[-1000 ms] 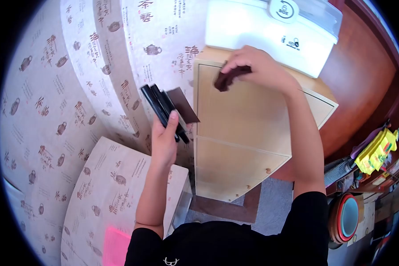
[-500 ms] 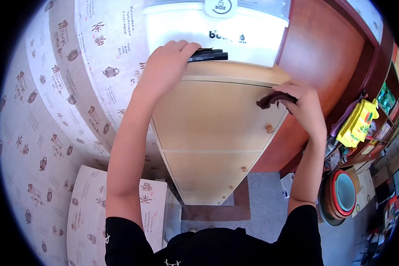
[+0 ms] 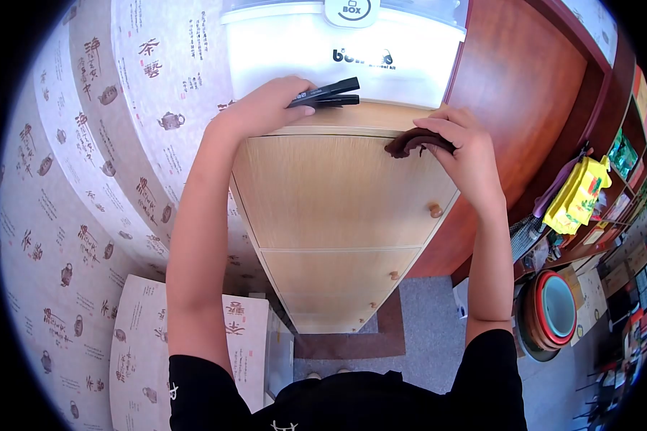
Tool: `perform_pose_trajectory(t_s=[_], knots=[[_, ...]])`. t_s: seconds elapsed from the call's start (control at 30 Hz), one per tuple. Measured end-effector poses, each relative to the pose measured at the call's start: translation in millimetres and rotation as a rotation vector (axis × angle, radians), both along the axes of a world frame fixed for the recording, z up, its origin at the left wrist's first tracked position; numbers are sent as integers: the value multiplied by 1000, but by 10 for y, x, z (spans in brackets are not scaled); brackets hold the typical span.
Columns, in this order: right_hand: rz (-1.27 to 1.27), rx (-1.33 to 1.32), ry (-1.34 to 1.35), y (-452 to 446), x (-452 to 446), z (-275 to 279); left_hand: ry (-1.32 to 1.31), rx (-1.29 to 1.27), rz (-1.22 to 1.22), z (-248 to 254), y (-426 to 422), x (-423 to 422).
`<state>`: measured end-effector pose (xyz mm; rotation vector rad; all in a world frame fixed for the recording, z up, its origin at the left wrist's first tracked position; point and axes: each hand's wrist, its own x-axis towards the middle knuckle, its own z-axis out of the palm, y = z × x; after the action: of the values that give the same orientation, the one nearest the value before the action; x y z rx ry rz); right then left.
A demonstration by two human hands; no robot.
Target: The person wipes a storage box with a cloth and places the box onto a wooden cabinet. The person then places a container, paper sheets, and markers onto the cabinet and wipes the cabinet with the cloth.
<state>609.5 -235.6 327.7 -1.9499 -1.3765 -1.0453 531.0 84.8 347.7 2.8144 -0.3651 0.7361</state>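
Note:
My left hand (image 3: 266, 108) is closed around black marker pens (image 3: 332, 90) above the front edge of the wooden cabinet's top (image 3: 388, 116). Two pen ends stick out to the right, one angled up and the other nearly level. My right hand (image 3: 469, 152) pinches a folded dark brown cloth (image 3: 415, 141) at the cabinet's upper right, its loose end hanging left over the top of the door. Behind both hands stands a white plastic storage box (image 3: 287, 54) with a clear lid and a "BOX" latch.
Below the hands is the tall cabinet front (image 3: 331, 190) with small round knobs (image 3: 436, 210). A wallpapered wall (image 3: 86, 179) rises on the left, a reddish wooden panel (image 3: 517, 93) on the right. Farther right are yellow packages (image 3: 579, 197) and stacked basins (image 3: 557, 305).
The marker pens have shifted slightly left, and one now tilts upward, apart from the other. My right hand has moved left and up with the cloth.

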Motion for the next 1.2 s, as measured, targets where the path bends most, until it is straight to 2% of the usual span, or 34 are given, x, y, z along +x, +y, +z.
perform_pose_trajectory(t_s=[0.2, 0.3, 0.37, 0.53, 0.57, 0.6, 0.63, 0.7, 0.83, 0.9, 0.93, 1.0, 1.03, 1.13, 1.17, 1.2], knots=[[65, -4, 84, -38, 47, -21, -84, -17, -117, -34, -43, -66], [79, 16, 55, -5, 58, -7, -10, -54, -35, -14, -96, -125], [-66, -19, -36, 95, -7, 25, 28, -64, -22, 22, -127, -156], [-150, -112, -179, 507, 52, 171, 53, -112, -53, -15, -86, -154], [-194, -164, -202, 591, 61, 199, -59, -112, -103, -44, -64, -141], [-251, -223, -158, 654, 13, 265, -172, -111, -153, -55, -40, -141], [-248, -219, -160, 699, 24, 294, -174, -106, -150, -46, 0, -159], [-169, -286, 25, 777, 60, 359, -62, -140, -34, 11, 5, -257], [-44, -384, 161, 850, 208, 402, -52, -254, -34, -42, 42, -293], [140, -332, 120, 851, 315, 352, -127, -401, -112, -85, 68, -263], [141, -334, 120, 840, 371, 328, -127, -402, -111, -99, 68, -258], [286, -255, 243, 820, 434, 306, -256, -625, -24, -111, 53, -253], [287, -254, 243, 805, 446, 288, -257, -624, -23, -117, 71, -244], [233, -49, 597, 761, 397, 281, -559, -640, 115, -148, 136, -192], [236, -48, 597, 777, 433, 264, -560, -639, 117, -137, 111, -202], [168, -16, 402, 810, 496, 231, -554, -566, 248, -124, 67, -223]])
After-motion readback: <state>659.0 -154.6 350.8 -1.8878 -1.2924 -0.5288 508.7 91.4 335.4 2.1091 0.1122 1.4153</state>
